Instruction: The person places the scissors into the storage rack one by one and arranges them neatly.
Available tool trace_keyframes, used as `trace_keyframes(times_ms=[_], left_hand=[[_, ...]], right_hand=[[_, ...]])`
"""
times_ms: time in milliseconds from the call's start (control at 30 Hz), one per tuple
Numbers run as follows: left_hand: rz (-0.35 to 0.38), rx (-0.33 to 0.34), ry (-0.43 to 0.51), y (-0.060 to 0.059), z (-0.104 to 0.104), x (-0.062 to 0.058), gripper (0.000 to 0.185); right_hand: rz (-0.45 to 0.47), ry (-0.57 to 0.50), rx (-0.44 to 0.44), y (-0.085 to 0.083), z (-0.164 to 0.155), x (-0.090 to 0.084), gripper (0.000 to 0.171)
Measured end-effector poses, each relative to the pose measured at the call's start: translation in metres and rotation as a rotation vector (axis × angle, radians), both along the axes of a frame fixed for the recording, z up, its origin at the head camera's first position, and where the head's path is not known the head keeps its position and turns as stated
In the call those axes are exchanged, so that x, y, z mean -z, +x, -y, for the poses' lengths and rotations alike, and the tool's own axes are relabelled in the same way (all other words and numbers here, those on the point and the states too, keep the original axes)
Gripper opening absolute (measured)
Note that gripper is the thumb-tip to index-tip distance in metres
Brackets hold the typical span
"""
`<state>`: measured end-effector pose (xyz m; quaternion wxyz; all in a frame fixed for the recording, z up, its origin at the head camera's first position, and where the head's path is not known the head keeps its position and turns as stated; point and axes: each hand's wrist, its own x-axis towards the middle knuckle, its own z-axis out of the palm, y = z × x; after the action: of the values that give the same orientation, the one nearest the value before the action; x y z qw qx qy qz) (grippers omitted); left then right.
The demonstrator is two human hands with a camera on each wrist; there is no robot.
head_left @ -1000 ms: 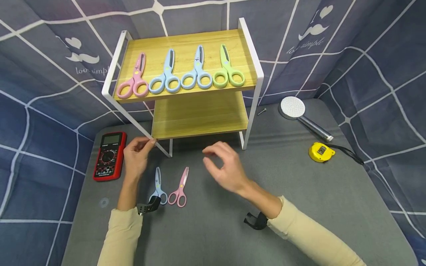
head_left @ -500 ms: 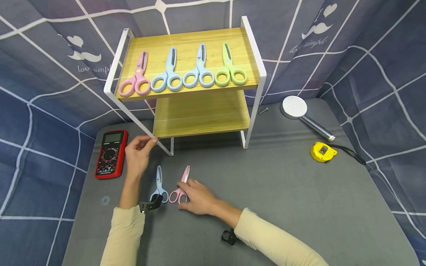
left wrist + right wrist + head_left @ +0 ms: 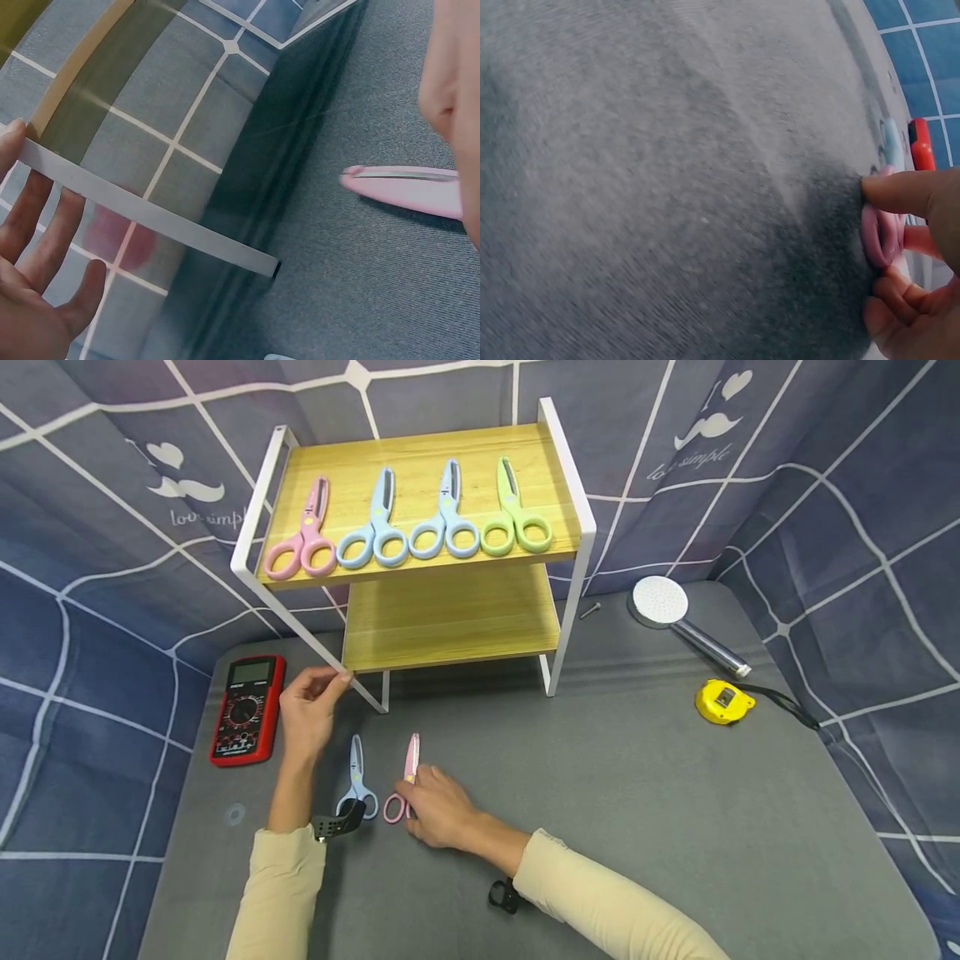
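Observation:
A pair of pink scissors (image 3: 408,768) lies on the grey table mat (image 3: 637,793) in front of the shelf. My right hand (image 3: 414,793) pinches its handle loop (image 3: 881,232) between thumb and fingers, which hide the right loop. A pair of blue scissors (image 3: 357,772) lies just left of it, untouched. My left hand (image 3: 330,681) grips the slanted white front leg (image 3: 150,217) of the wooden two-tier shelf (image 3: 450,627). The pink blade (image 3: 405,187) shows flat on the mat in the left wrist view.
Several scissors, pink (image 3: 303,535), two blue and green (image 3: 516,518), lie in a row on the top tier. The lower tier is bare. A red multimeter (image 3: 247,708) sits at the left; a shower head (image 3: 660,602), a screw (image 3: 589,610) and a yellow tape measure (image 3: 722,702) sit at the right.
My right hand dropped from above the mat onto the pink scissors and took hold of the handle; the scissors turned slightly straighter. The left hand stayed on the shelf leg.

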<state>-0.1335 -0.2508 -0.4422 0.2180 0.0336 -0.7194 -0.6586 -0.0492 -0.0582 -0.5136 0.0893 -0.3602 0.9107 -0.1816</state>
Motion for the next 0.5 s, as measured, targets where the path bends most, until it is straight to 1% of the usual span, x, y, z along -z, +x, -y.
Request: trace_keyframes(times_ms=[100, 267, 333, 433, 500], left_hand=[[-0.006, -0.008, 0.004, -0.002, 0.002, 0.004, 0.005], [-0.018, -0.021, -0.005, -0.002, 0.002, 0.005, 0.004], [-0.014, -0.02, -0.002, -0.002, 0.002, 0.005, 0.007], [0.0, -0.011, -0.011, -0.001, 0.002, 0.003, 0.012], [0.007, -0.003, -0.013, 0.002, -0.001, -0.002, 0.014]], right_hand=[[0.031, -0.021, -0.009, -0.002, -0.002, -0.002, 0.049], [0.074, -0.048, -0.031, -0.004, -0.006, 0.0, 0.051], [0.077, -0.067, -0.036, -0.005, -0.007, 0.002, 0.051], [0.087, -0.128, -0.036, -0.005, -0.011, 0.005, 0.05], [0.084, -0.179, -0.04, -0.005, -0.014, 0.007, 0.048]])
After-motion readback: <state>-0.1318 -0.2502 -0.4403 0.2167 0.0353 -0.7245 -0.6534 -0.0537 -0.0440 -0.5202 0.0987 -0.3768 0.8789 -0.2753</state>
